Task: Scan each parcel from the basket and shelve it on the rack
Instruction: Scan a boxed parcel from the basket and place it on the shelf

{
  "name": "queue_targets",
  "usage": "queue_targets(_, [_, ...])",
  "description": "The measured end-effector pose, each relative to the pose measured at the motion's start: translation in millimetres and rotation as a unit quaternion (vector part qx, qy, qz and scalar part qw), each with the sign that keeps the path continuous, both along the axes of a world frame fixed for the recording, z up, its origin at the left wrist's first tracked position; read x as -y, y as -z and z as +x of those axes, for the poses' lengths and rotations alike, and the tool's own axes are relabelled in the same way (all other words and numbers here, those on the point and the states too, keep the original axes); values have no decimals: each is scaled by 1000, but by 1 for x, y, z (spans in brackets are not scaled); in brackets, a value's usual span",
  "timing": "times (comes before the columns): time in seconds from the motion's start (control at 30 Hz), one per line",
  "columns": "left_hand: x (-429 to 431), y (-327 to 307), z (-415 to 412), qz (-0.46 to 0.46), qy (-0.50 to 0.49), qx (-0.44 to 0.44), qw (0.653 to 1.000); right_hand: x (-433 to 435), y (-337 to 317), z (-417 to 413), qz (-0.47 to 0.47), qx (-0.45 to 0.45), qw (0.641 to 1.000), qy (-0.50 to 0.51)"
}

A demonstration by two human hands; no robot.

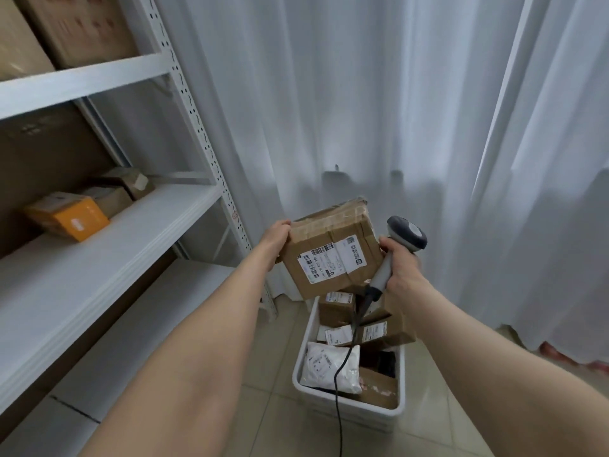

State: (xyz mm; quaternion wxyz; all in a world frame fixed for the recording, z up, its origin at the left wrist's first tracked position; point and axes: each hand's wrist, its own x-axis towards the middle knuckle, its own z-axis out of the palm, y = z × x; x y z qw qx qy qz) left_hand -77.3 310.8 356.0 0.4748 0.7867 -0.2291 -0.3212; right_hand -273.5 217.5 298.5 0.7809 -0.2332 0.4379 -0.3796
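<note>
While the left hand (275, 240) curls its fingers over the upper left corner of a taped cardboard parcel (333, 255), the box hangs tilted in the air above the far end of the basket (349, 411). Its white barcode label (324, 260) faces up toward the camera. The right hand (400, 267) is wrapped tight round the grey handle of a scanner (408, 237), whose dark head stands just beside the parcel's right edge. Whether the thumb touches the cardboard cannot be told.

From the handle a black cable (337, 390) drops across the basket and over its near rim. The basket is white plastic and sits on the tiled floor (270, 423). Labelled brown boxes (336, 310) are stacked at its far end, a white bag (329, 367) lies in its near left corner, and another carton (379, 387) lies in its near right corner.

To the left stands the white metal rack (194, 113). On its middle shelf (99, 258) an orange box (71, 221) lies toward the left, and two small brown packages (127, 186) lie behind it near the back edge. Large cartons (79, 28) fill the shelf above. A pale curtain (362, 94) hangs behind everything.
</note>
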Motion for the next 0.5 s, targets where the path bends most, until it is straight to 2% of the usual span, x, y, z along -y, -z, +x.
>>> queue_targets(0.13, [-18,-6,10,-8,-26,-7,1000,-16,-10,6,-19,-14,1000,-12])
queue_targets(0.37, [-49,-14,39,76,-17,19,997,-45,-34,37,-38,-31,999,-19])
queue_targets(0.43, [-65,-17,44,66,36,-1,997,-52,-42,48,-46,-45,997,-31])
queue_targets(0.5, [-82,-22,48,76,130,-11,989,-58,-47,56,-60,-61,996,-36])
